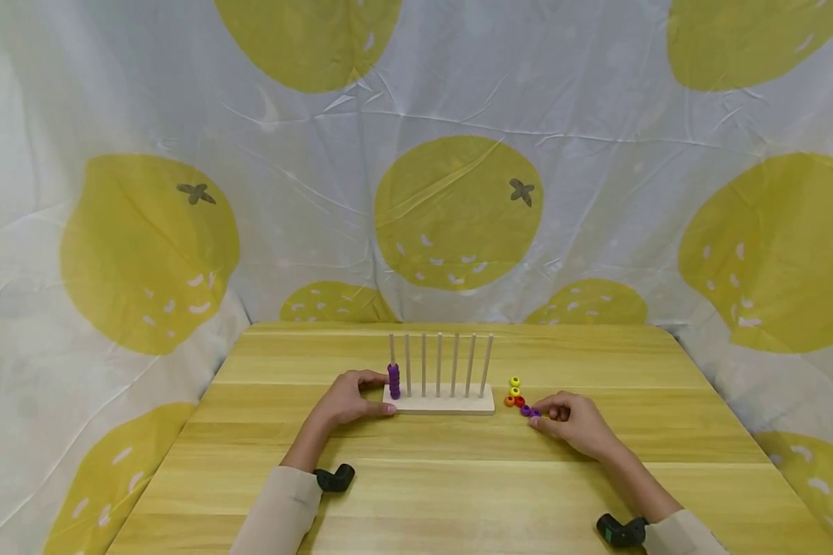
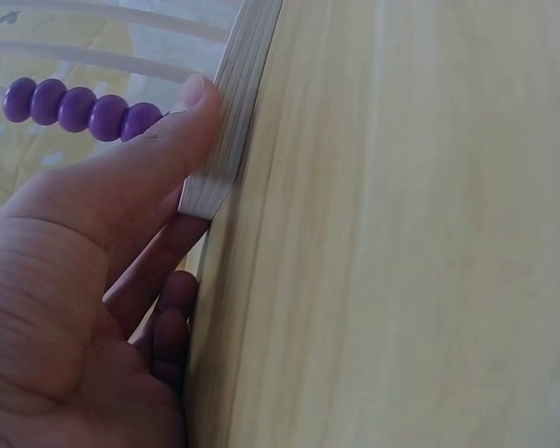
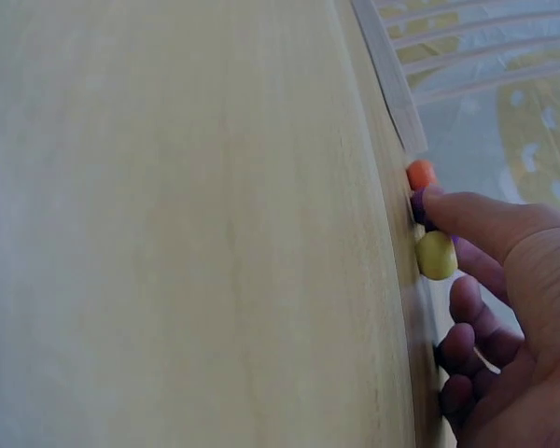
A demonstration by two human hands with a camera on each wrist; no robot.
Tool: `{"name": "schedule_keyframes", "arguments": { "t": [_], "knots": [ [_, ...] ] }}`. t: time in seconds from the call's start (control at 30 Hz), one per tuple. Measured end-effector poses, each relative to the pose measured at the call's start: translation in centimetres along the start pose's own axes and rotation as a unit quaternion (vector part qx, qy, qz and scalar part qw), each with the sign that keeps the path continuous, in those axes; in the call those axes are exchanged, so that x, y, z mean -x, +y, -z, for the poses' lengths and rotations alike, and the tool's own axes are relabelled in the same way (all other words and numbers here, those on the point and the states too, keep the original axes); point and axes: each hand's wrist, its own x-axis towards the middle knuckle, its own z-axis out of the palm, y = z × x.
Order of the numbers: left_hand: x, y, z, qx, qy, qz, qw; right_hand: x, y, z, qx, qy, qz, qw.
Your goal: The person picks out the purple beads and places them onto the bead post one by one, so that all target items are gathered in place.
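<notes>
A pale wooden peg rack stands on the table, with several upright pegs in a row. Purple beads are stacked on its leftmost peg. My left hand grips the left end of the base, thumb on the front edge and fingers behind; the left wrist view shows this thumb against the wood. Right of the rack, my right hand pinches a purple bead between thumb and forefinger. Another purple bead lies beside it. A yellow bead sits near the thumb in the right wrist view.
Close to the rack's right end lie an orange bead, a red bead and two yellow ones, the farther yellow bead at the back. The wooden table meets a lemon-print cloth behind it.
</notes>
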Motion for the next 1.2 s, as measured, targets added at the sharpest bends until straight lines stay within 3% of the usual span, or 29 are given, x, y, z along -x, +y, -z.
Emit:
{"name": "schedule_keyframes", "arguments": {
  "t": [0.37, 0.57, 1.2],
  "knots": [
    [0.1, -0.1, -0.1, -0.009, -0.003, -0.005, 0.9999, 0.2, 0.0, 0.9, 0.001, -0.013, 0.005, 0.9999],
    [0.1, 0.1, 0.0, -0.003, -0.005, 0.004, 1.0, -0.7, -0.9, 2.1, 0.016, -0.003, 0.018, 0.9997],
    [0.0, 0.2, 0.0, -0.006, 0.0, 0.002, 1.0, -5.1, -7.3, 6.3, 0.041, -0.001, 0.074, 0.9964]
  ]
}}
